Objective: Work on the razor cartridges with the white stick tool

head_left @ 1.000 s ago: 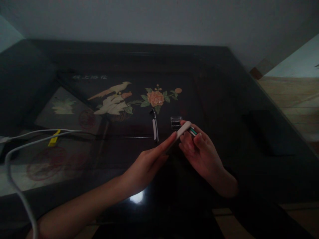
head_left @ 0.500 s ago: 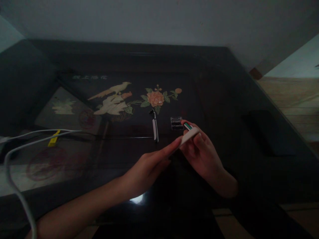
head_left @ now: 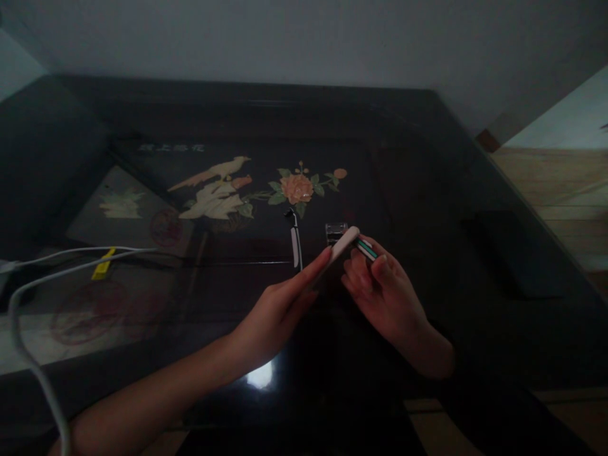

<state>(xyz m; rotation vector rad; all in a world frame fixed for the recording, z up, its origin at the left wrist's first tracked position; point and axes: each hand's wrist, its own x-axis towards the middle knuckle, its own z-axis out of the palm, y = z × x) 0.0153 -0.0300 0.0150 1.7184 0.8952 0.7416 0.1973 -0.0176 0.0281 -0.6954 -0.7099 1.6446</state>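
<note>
1. A bright glare spot (head_left: 259,375) lies on the glossy dark table (head_left: 475,329) close to the near edge; the person's bare left forearm crosses above it from the near-left corner, and a dark sleeve covers the right forearm toward the near-right.
2. The left hand (head_left: 278,310) reaches forward over the middle of the table, its fingers closed along a slim white handle (head_left: 341,246); the handle points up and to the right, and its far tip meets the right hand.
3. The right hand (head_left: 382,297) is curled, palm up, just to the right of the left; its fingertips pinch a small green-and-white cartridge (head_left: 367,249), which touches or sits just beside the handle's tip; whether the two are joined I cannot tell in the dim light.
4. Along the left edge, white cables (head_left: 28,278) loop across the table; a yellow tag (head_left: 103,263) lies by them.
5. Just beyond the hands, a small clear case (head_left: 335,232) rests on the table, partly hidden by the handle's tip; a dark-headed razor (head_left: 295,240) lies to its left, lengthwise toward the far edge.
6. Farther back, under the glossy surface, a picture of a pale bird (head_left: 216,190) and a pink flower (head_left: 297,187) fills the middle; a grey wall stands past the far edge.
</note>
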